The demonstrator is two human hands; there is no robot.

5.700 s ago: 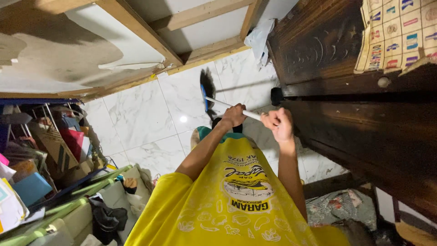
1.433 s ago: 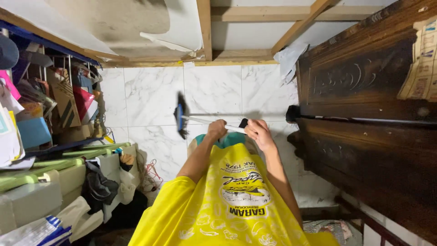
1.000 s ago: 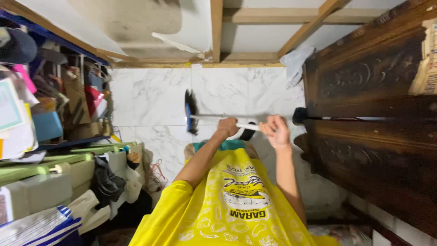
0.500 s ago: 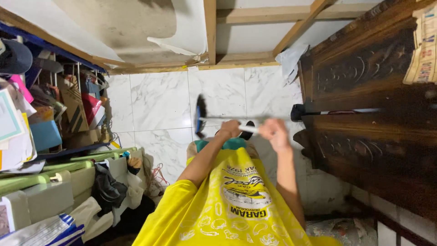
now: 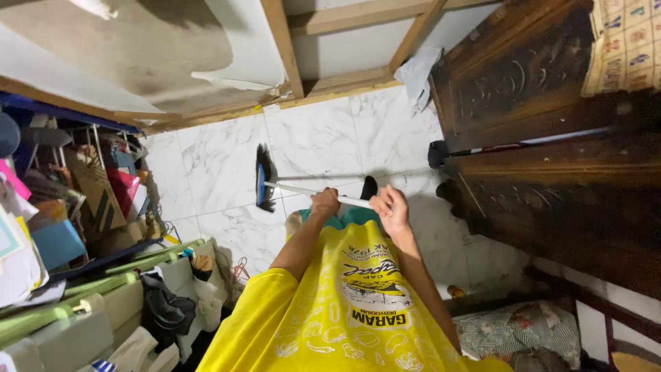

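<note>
Both my hands hold a broom with a white handle (image 5: 296,190) over the white marble floor (image 5: 317,134). My left hand (image 5: 323,204) grips the handle nearer the blue and black broom head (image 5: 263,178), which rests on the tiles to the left. My right hand (image 5: 390,209) holds the handle near its black end grip (image 5: 370,187). My yellow printed shirt (image 5: 344,310) fills the lower middle of the view.
A dark carved wooden cabinet (image 5: 551,158) stands along the right, with a black-tipped pole (image 5: 438,153) against it. Crowded shelves with boxes, bags and papers (image 5: 76,200) line the left. Wooden frame boards (image 5: 282,48) lean at the far wall. A patterned cloth (image 5: 516,331) lies at lower right.
The broom head has shifted a little to the left across the tiles, and my hands moved with it. Both hands kept their hold on the handle.
</note>
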